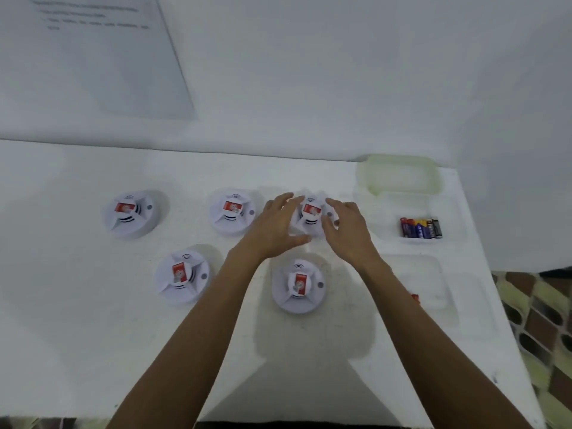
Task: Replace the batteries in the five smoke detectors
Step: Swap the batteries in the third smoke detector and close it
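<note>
Several white round smoke detectors with red labels lie on the white table. The back right detector sits between my hands. My left hand is at its left side and my right hand at its right side, fingers spread and relaxed; whether they touch it I cannot tell. Other detectors lie at the back left, back middle, front left and front middle. Several batteries lie in a clear tray at the right.
A clear lid or box stands behind the battery tray. Another clear tray lies nearer, with a small red thing at its edge. A printed sheet hangs on the wall. The table's right edge borders a patterned floor.
</note>
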`<state>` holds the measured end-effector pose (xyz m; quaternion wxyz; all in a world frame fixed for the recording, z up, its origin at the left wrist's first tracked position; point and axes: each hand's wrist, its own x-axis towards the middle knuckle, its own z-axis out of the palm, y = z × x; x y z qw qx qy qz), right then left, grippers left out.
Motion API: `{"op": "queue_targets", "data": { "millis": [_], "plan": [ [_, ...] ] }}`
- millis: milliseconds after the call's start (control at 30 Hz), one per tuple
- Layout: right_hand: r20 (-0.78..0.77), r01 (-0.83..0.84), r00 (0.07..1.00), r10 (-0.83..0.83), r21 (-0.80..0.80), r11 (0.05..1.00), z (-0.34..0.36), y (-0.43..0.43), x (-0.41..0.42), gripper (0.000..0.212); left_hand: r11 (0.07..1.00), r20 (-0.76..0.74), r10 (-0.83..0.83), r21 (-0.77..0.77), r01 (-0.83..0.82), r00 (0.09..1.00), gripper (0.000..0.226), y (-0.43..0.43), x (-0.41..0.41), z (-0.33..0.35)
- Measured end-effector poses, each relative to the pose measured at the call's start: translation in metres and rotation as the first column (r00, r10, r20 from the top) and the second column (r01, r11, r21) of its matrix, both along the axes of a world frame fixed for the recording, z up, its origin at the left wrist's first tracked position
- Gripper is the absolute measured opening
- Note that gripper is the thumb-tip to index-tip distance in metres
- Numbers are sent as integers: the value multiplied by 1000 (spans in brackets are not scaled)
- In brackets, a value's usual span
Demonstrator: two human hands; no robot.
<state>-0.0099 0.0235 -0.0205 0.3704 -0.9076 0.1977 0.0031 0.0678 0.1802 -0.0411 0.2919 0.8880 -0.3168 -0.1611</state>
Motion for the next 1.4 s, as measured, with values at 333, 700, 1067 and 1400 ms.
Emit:
{"op": "queue_targets", "data": {
  "millis": [333, 700, 1067, 1400],
  "plan": [
    [-28, 73, 997, -69, 183, 980, -8, -15, 6, 38, 998, 72, 54, 37, -56, 996, 100, -27, 1, -12],
    [216, 53, 942, -255, 656, 753, 64, -19, -58, 21, 955, 21, -12, -295, 18, 1000, 109, -22, -46, 46],
    [216, 8, 969, -120, 457, 889, 81, -26, -107, 39, 857, -42, -61, -514, 31, 997, 106, -26, -98, 68],
    [353, -36, 932, -83, 318, 947, 70, -23, -133, 54, 886, -85, -28, -464, -15, 996, 116, -31, -118, 80]
  ]
}}
